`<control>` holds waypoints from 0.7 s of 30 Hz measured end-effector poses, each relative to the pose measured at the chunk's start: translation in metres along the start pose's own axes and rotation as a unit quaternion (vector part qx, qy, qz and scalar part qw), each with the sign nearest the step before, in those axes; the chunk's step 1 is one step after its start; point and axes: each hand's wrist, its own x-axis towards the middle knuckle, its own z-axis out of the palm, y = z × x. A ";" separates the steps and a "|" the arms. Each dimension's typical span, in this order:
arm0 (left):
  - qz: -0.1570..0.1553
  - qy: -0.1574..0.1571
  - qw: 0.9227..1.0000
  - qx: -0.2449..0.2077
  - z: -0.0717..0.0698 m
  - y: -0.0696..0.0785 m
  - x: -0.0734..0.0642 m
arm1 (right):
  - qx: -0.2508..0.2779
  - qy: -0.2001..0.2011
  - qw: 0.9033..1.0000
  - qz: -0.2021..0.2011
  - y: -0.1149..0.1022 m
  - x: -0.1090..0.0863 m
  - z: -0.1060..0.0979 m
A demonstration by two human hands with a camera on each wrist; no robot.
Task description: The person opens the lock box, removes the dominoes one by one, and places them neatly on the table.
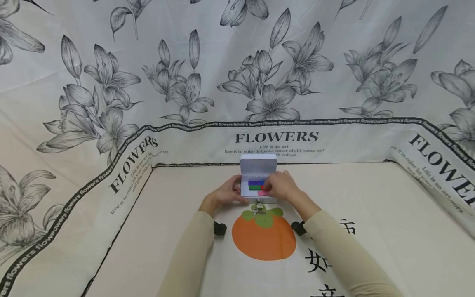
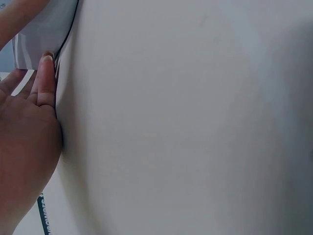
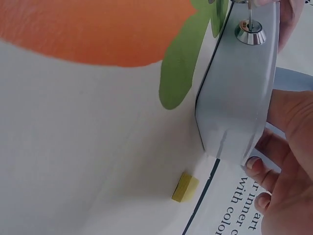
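Observation:
A small grey metal lock box (image 1: 259,200) stands with its lid (image 1: 258,166) raised, a key in its front lock (image 3: 250,32). Inside lie a blue block (image 1: 255,182), a green block (image 1: 254,187), a red piece (image 1: 262,187) and a flat pink piece (image 1: 261,193). My left hand (image 1: 225,191) grips the box's left side, its fingers against the wall in the left wrist view. Over the right part of the box, my right hand (image 1: 283,185) reaches inside beside the red and pink pieces. Its fingertips are hidden, and other fingers curl outside the right wall (image 3: 234,93).
A yellow block (image 3: 185,187) lies on the table just right of the box. The cloth (image 1: 178,185) carries an orange persimmon print (image 1: 263,239) in front of the box. Behind it rises a flower-printed curtain (image 1: 208,144).

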 end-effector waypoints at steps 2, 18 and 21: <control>0.004 0.000 1.000 -0.001 0.000 0.000 -0.001 | -0.001 0.001 1.000 -0.012 -0.002 0.002 0.000; 0.003 -0.002 1.000 -0.006 0.000 0.002 0.002 | 0.072 -0.040 0.994 -0.073 0.006 0.017 0.006; -0.002 -0.002 1.000 -0.008 0.001 0.000 0.001 | 0.079 -0.047 0.993 -0.071 0.001 0.019 0.009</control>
